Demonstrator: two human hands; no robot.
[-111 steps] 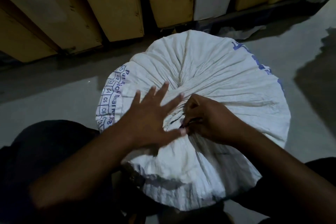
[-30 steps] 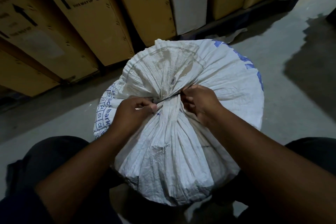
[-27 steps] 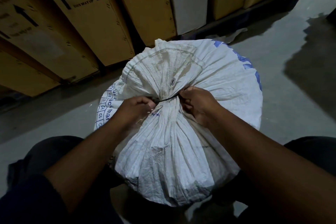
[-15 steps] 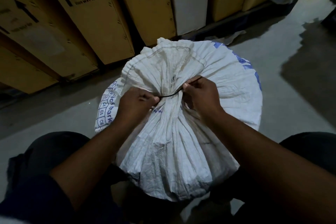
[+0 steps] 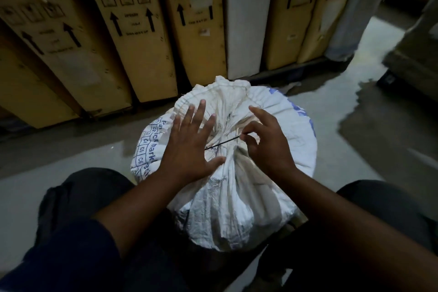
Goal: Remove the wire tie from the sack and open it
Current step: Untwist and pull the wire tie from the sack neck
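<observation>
Your left hand [image 5: 189,149] lies flat, fingers spread, on the white sack [image 5: 239,199] at nine o'clock of its gathered neck. The black wire tie [image 5: 221,144] crosses that neck. At three o'clock your right hand [image 5: 267,147] pinches the tie's end. The sack's mouth is bunched shut, contents hidden; cardboard boxes [image 5: 132,38] stand behind.
</observation>
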